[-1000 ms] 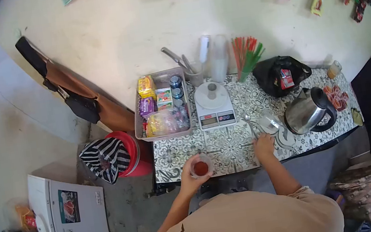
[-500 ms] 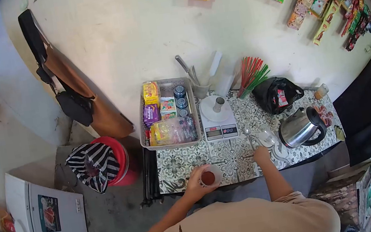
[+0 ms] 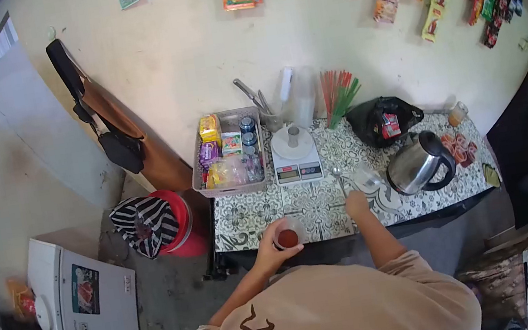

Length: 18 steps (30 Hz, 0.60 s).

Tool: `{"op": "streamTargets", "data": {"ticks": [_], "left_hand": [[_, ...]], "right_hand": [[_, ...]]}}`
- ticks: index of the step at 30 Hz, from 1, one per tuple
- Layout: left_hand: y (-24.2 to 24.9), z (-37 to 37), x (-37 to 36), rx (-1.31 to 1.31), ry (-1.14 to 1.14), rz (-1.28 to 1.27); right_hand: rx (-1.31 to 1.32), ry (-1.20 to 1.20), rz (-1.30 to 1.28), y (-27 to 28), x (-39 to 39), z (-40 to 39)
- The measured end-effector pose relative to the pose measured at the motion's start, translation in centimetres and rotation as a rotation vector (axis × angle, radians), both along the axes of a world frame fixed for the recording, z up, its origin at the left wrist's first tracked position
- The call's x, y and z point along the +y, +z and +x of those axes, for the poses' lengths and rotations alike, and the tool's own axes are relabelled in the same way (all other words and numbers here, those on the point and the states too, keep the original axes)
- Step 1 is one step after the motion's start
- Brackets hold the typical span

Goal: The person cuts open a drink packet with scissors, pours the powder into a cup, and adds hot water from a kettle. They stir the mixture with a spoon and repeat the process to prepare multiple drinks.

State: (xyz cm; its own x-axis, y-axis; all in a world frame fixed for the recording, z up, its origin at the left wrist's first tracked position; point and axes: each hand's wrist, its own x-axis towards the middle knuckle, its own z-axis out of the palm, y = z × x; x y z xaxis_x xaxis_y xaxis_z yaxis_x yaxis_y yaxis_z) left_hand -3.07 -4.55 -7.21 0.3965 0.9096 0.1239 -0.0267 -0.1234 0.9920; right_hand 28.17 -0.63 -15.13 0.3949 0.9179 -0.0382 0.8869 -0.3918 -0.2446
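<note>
While our left hand (image 3: 272, 247) wraps its fingers and thumb around a clear cup (image 3: 294, 222), our right hand (image 3: 356, 205) sits farther along the table, beside the lower end of a spoon (image 3: 342, 186). The cup is at the near edge of the patterned tabletop (image 3: 251, 216), with a dark red-brown content (image 3: 288, 238) low inside it; from above, we cannot tell whether its base rests on the surface or hangs free. The right fingers look curled, but our own hand hides them, so we cannot tell whether they grip the spoon's handle or only touch near it.

To do this well, we judge that the left hand wants a light, even hold: the thin-looking wall could flex under a hard squeeze, and a tilt could send the content up one side. Bringing the cup a little inward from the edge would give it safer footing. On the right, we do best with a low, careful wrist, since another clear cup (image 3: 367, 180) lies just beyond the spoon and the steel kettle (image 3: 412, 165) stands near it. A pinch at the spoon's very end would likely leave those neighbours undisturbed.
</note>
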Motion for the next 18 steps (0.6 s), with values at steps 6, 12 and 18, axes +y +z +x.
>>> {"op": "streamTargets", "data": {"ticks": [6, 12, 18], "left_hand": [[1.4, 0.7, -1.4, 0.033, 0.028, 0.111], [1.1, 0.3, -2.9, -0.012, 0.109, 0.074], [1.4, -0.1, -3.8, 0.020, 0.154, 0.067]], "right_hand": [[0.115, -0.044, -0.152, 2.4, 0.8, -0.4], [0.081, 0.028, -0.038, -1.2, 2.2, 0.6], [0.213, -0.118, 0.030, 4.6, 2.7, -0.4]]}}
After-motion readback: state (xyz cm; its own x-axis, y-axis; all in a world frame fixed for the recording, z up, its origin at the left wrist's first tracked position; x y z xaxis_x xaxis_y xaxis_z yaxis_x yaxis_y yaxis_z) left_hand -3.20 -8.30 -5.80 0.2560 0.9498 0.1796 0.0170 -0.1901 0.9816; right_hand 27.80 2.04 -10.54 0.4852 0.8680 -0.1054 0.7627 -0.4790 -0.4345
